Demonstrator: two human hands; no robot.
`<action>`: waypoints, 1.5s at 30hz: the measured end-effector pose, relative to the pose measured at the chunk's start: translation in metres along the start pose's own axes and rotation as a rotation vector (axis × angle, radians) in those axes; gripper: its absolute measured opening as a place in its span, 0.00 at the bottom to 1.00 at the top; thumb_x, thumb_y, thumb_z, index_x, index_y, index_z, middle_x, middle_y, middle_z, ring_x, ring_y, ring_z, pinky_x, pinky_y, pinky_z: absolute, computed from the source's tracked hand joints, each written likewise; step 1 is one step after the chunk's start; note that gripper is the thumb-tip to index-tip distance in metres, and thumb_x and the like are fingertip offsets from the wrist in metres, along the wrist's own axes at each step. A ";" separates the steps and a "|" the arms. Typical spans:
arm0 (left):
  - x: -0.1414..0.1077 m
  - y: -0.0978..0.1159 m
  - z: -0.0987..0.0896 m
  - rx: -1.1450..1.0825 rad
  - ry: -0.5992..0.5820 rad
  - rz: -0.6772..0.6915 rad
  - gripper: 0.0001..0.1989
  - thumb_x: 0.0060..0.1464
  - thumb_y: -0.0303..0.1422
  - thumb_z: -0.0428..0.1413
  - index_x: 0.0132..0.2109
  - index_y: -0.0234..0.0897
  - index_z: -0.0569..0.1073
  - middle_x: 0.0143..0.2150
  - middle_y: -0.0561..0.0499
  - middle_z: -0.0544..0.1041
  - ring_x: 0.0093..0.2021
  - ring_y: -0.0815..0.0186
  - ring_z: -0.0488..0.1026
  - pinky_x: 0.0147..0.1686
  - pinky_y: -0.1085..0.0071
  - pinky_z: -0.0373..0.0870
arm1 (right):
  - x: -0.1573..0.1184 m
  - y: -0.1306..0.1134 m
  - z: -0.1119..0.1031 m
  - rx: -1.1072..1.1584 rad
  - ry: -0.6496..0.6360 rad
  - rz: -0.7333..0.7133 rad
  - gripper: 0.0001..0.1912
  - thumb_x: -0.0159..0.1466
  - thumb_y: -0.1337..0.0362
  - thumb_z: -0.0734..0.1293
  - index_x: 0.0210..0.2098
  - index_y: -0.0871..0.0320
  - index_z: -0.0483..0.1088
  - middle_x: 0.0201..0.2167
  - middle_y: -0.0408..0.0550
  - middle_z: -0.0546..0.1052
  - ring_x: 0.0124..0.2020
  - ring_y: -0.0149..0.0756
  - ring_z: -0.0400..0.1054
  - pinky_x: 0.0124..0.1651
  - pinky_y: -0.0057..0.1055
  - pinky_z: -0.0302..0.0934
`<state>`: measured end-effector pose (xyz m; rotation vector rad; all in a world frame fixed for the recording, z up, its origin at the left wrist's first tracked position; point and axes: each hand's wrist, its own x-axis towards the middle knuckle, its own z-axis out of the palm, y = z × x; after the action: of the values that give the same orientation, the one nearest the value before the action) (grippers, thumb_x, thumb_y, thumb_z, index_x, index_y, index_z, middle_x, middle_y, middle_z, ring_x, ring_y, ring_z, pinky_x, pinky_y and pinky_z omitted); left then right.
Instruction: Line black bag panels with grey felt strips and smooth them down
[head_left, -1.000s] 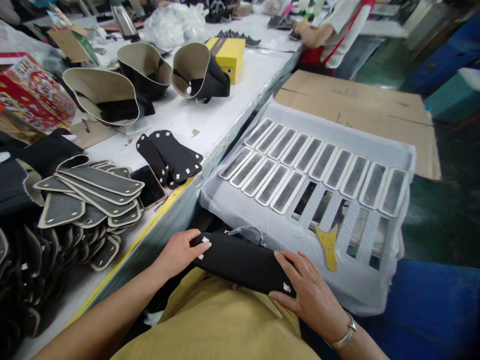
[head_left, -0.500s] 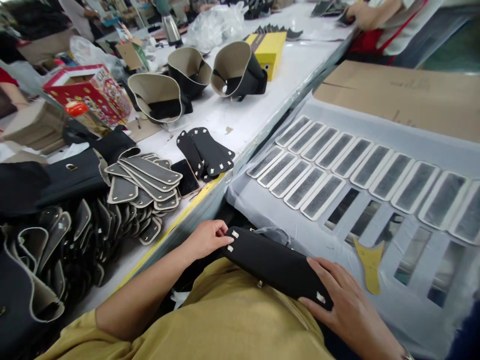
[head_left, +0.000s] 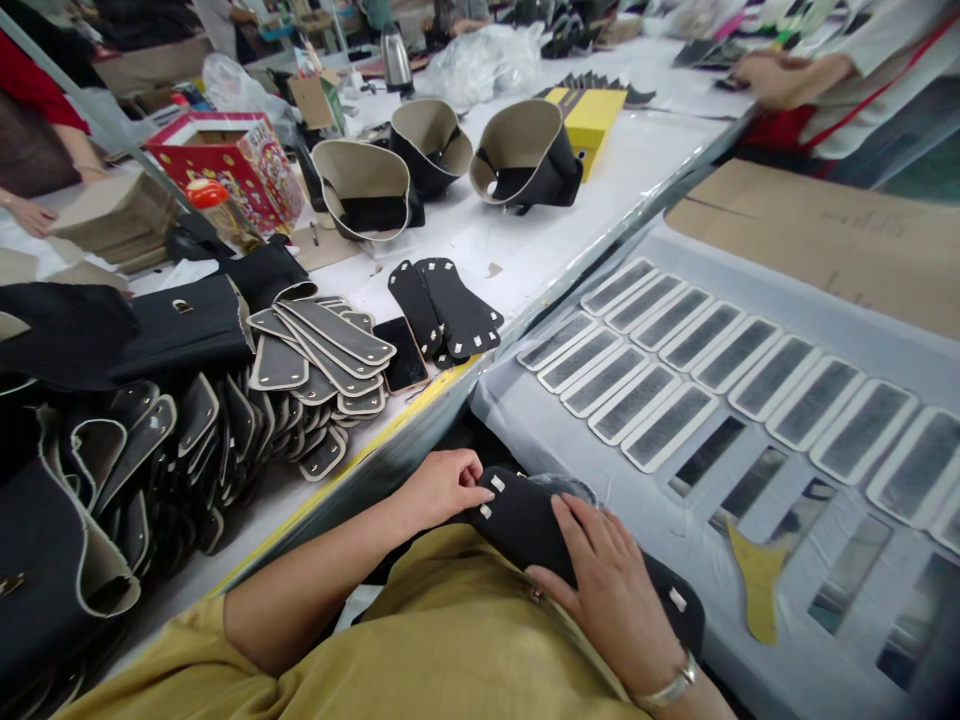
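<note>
Across my lap lies a long black leather-like panel point(head_left: 517, 515) with rounded ends and small white tabs near both ends. My left hand point(head_left: 444, 490) pinches its left end, thumb beside two of the tabs. Over the panel's middle rests my right hand point(head_left: 611, 580), fingers stretched along it and thumb apart, hiding part of the surface. A small metal fitting point(head_left: 536, 593) shows at the panel's near edge. Similar black panels point(head_left: 457, 305) with white tabs lie on the white table beside a phone point(head_left: 403, 355).
Grey pale-edged pieces point(head_left: 330, 345) and black bag parts point(head_left: 180, 325) pile up at left. Open bag bodies point(head_left: 367, 190) stand behind. On the right, a grey-covered surface point(head_left: 540, 430) carries rows of rectangular pieces point(head_left: 667, 430) and a yellow template point(head_left: 757, 580). Other people work farther back.
My right hand has slid from the panel's right end to its middle, baring the tab there. My left hand still pinches the left end. The view has shifted left.
</note>
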<state>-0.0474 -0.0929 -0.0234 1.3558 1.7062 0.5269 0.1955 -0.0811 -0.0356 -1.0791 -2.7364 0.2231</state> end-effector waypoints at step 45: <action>-0.003 -0.030 -0.010 0.315 0.046 0.661 0.09 0.52 0.25 0.50 0.38 0.38 0.73 0.41 0.49 0.69 0.38 0.67 0.65 0.39 0.71 0.63 | 0.041 -0.019 0.009 -0.048 -0.127 -0.119 0.24 0.59 0.53 0.64 0.55 0.44 0.62 0.56 0.55 0.60 0.53 0.49 0.58 0.50 0.47 0.59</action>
<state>-0.0730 -0.1035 -0.0400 2.1694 1.3866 0.6707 0.1513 -0.0678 -0.0354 -0.9397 -2.9212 0.2166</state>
